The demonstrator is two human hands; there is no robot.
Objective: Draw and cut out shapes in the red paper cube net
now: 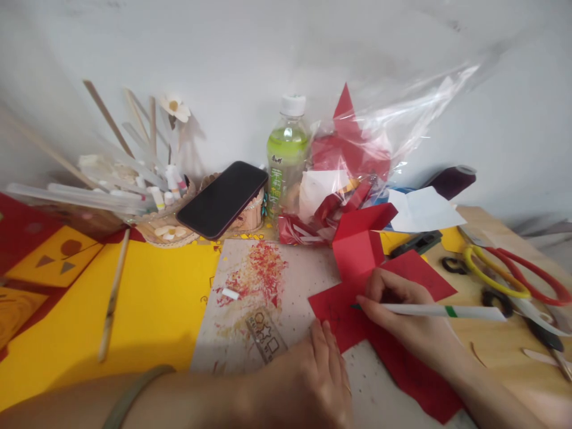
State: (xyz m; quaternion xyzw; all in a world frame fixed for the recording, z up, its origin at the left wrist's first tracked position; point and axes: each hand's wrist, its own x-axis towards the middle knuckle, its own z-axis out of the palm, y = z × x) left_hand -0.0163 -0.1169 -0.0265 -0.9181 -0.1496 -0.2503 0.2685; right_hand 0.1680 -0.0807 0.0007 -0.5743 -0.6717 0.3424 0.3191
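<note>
The red paper [357, 256] lies right of centre in the frame, cut into a cross-like shape with several flaps. Creases are already in: the upper flaps stand bent up, while the left one lies fairly flat. That flap carries faint dark lines, so I judge the cutting and folding well along and the drawing only partly done; the other faces in view show no clear marks, though blur may hide some.

The right hand [397, 292] grips a white marker [429, 310] with a green band, its tip at the left flap. The left hand [308, 378], at lower centre, is open and flat, fingertips at that flap's lower edge.

Beneath is a grey board [308, 265] strewn with red and yellow specks, bearing a stencil [263, 336] and a loose white cap [230, 294]. A yellow sheet [156, 310] fills the lower left. Scissors [485, 284] rest on the worktop [504, 369] at far right, seemingly out of use. At upper centre stand a bottle [288, 155] and a clear bag [357, 155] with red pieces.
</note>
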